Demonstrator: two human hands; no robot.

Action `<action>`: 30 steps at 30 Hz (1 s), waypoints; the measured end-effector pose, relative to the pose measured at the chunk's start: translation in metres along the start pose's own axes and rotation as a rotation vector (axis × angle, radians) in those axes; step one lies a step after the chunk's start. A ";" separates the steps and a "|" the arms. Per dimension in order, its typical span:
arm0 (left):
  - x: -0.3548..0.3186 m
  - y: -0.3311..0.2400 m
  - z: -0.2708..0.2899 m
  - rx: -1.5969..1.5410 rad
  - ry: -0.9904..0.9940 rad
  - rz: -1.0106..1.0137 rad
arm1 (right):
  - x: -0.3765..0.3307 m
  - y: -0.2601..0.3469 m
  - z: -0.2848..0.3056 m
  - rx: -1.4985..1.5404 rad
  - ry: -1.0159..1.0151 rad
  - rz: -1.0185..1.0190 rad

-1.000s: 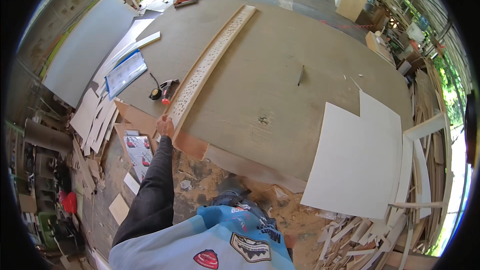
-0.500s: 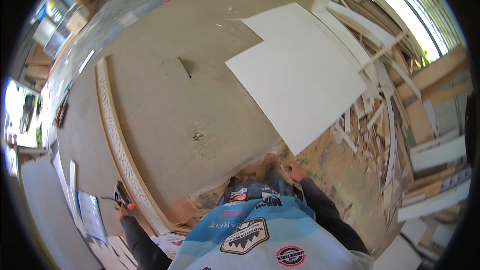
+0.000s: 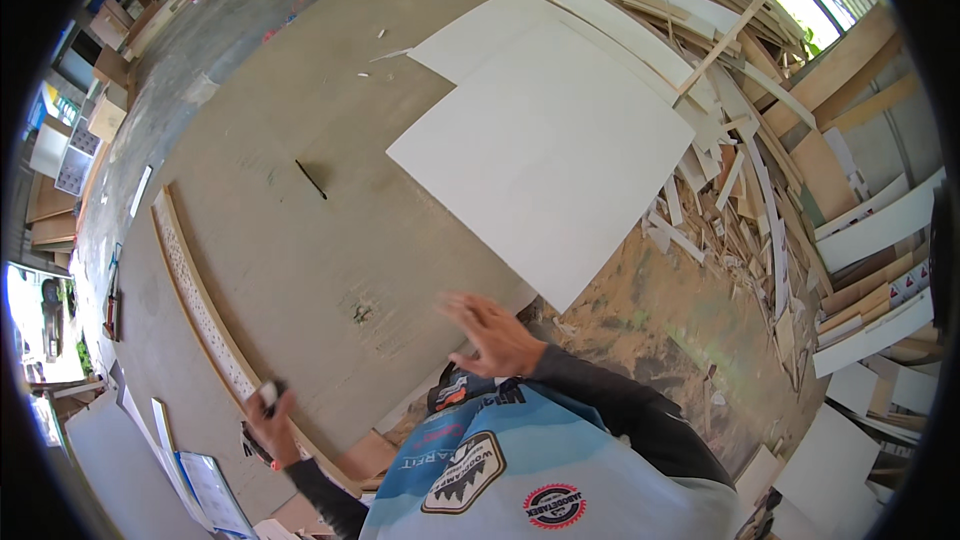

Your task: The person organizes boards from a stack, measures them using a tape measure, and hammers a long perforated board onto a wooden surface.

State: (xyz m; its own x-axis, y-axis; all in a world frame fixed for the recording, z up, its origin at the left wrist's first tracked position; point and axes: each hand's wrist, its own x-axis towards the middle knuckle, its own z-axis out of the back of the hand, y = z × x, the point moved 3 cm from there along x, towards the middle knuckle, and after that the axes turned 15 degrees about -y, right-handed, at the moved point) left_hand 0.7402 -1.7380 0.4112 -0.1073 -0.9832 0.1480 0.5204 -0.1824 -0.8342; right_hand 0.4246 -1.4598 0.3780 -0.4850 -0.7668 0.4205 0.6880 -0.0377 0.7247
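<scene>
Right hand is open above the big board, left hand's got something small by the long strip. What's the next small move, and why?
Probably carry the right hand forward to the near corner of the white panel. That hand is open and holds nothing, the corner juts toward it on the large brown board, and the left hand is busy gripping a small dark object beside the patterned strip.

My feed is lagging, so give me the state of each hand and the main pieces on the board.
left hand: closed on a small dark tool, white tip showing.
right hand: open, fingers spread, holding nothing.
white panel: lying flat, overlapping another white sheet.
carved moulding strip: lying flat along the board edge.
</scene>
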 end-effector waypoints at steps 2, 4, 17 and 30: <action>-0.039 -0.076 -0.085 -0.107 0.330 -0.065 | 0.026 -0.001 -0.006 0.048 0.051 0.069; -0.069 -0.122 -0.157 0.020 0.592 -0.479 | 0.035 -0.009 0.005 0.143 0.114 0.053; -0.199 -0.172 -0.399 -0.335 1.507 0.178 | -0.057 -0.131 0.132 -0.046 -0.080 -0.520; 0.173 -0.047 -0.571 0.130 0.281 -0.321 | -0.205 -0.156 0.195 -0.340 0.004 -1.016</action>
State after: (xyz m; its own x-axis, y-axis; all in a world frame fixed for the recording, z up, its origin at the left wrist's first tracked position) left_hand 0.2139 -1.8921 0.1728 -0.4975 -0.8383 0.2232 0.5235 -0.4953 -0.6933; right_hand 0.3116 -1.1722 0.2850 -0.9138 -0.2779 -0.2964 0.0775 -0.8354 0.5441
